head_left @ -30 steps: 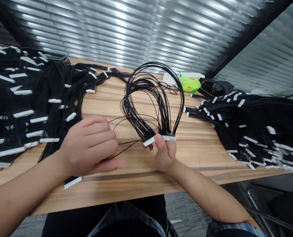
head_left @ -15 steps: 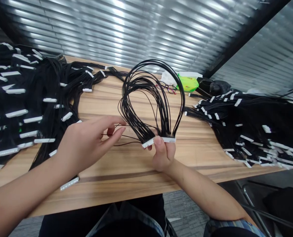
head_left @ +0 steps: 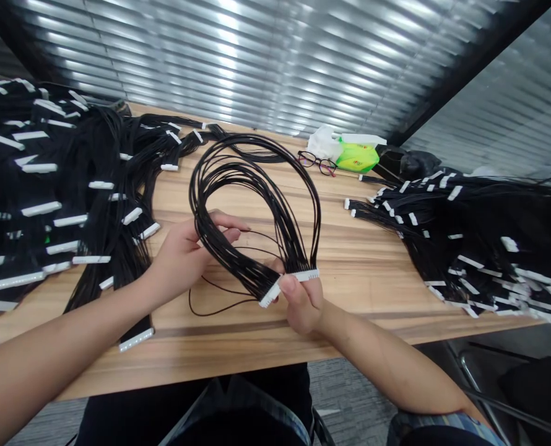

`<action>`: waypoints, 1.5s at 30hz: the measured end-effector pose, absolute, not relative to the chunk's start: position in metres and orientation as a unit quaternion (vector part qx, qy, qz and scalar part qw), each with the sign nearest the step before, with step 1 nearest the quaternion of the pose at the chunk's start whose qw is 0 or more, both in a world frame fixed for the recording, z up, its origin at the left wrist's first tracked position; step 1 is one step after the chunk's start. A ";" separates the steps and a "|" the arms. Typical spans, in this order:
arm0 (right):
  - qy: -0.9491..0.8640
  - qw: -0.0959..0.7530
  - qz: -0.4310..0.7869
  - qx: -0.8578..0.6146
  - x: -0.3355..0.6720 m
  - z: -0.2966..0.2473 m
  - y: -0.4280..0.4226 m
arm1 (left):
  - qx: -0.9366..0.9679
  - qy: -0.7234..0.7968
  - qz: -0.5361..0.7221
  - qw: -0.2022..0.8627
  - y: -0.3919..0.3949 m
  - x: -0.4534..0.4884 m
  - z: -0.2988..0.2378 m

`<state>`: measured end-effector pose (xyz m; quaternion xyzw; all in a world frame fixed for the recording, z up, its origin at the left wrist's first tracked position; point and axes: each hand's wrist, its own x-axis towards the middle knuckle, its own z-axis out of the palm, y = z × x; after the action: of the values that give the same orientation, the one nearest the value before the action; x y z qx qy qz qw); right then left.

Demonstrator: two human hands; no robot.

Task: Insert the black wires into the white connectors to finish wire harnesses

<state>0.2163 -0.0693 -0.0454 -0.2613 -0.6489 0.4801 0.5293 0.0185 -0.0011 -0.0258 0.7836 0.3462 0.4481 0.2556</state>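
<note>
A looped black wire harness (head_left: 257, 162) stands up over the table, its ends in two white connectors (head_left: 270, 293). My right hand (head_left: 303, 303) is closed round these connectors, the thumb pressed on the front where they meet at an angle. My left hand (head_left: 185, 254) is at the loop's left side, fingers stretched out and slightly apart. Its fingertips show through the loop, and wires cross in front of the fingers. A few loose thin wires (head_left: 222, 310) curve out below the bundle, near the left hand.
A big pile of black harnesses with white connectors (head_left: 41, 209) covers the table's left side. Another such pile (head_left: 470, 217) lies at the right. Glasses (head_left: 326, 167), a green packet (head_left: 356, 157) and white tissue (head_left: 324, 144) sit at the back, before metal blinds (head_left: 238, 56).
The harness loop has swung left and lower, coming in front of my left hand's fingers. My right hand keeps its hold, and the connectors have tilted further apart.
</note>
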 end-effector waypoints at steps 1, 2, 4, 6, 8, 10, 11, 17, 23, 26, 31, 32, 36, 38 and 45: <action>-0.651 0.533 0.477 -0.254 0.216 -0.045 -0.069 | 0.785 0.343 0.449 0.253 -0.001 0.018 -0.026; -0.652 0.538 0.472 -0.250 0.216 -0.045 -0.069 | 0.787 0.342 0.451 0.244 -0.001 0.018 -0.025; -0.643 0.557 0.454 -0.264 0.216 -0.046 -0.068 | 0.794 0.344 0.455 0.211 -0.003 0.016 -0.022; -0.617 0.587 0.429 -0.301 0.217 -0.048 -0.067 | 0.801 0.343 0.461 0.168 -0.006 0.015 -0.019; -0.587 0.613 0.410 -0.334 0.216 -0.050 -0.067 | 0.812 0.326 0.466 0.128 -0.011 0.015 -0.016; -0.569 0.625 0.404 -0.350 0.215 -0.049 -0.067 | 0.832 0.290 0.464 0.096 -0.016 0.015 -0.014; -0.563 0.628 0.404 -0.354 0.214 -0.048 -0.067 | 0.843 0.269 0.460 0.079 -0.019 0.016 -0.013; -0.581 0.611 0.407 -0.352 0.211 -0.042 -0.069 | 0.869 0.209 0.448 -0.003 -0.025 0.016 -0.007; -0.612 0.594 0.404 -0.331 0.214 -0.049 -0.070 | 0.885 0.182 0.426 -0.053 -0.021 0.011 -0.002; -0.626 0.579 0.405 -0.329 0.215 -0.049 -0.070 | 0.899 0.159 0.401 -0.069 -0.017 0.005 -0.003; -0.650 0.578 0.393 -0.300 0.217 -0.048 -0.067 | 0.898 0.177 0.396 -0.078 -0.019 0.007 -0.005; -0.653 0.581 0.387 -0.293 0.218 -0.048 -0.066 | 0.898 0.186 0.391 -0.083 -0.020 0.009 -0.004; -0.657 0.587 0.357 -0.310 0.219 -0.048 -0.065 | 0.905 0.188 0.356 -0.140 -0.017 0.014 0.004; -0.646 0.588 0.349 -0.339 0.219 -0.047 -0.065 | 0.906 0.176 0.353 -0.152 -0.014 0.008 0.007; -0.563 0.673 0.304 -0.373 0.222 -0.049 -0.057 | 0.900 0.199 0.385 0.042 -0.020 -0.002 0.008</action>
<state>0.2218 -0.0567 -0.0486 -0.3729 -0.5625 0.3036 0.6726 -0.0023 -0.0202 0.0076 0.9003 0.1991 0.3847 0.0424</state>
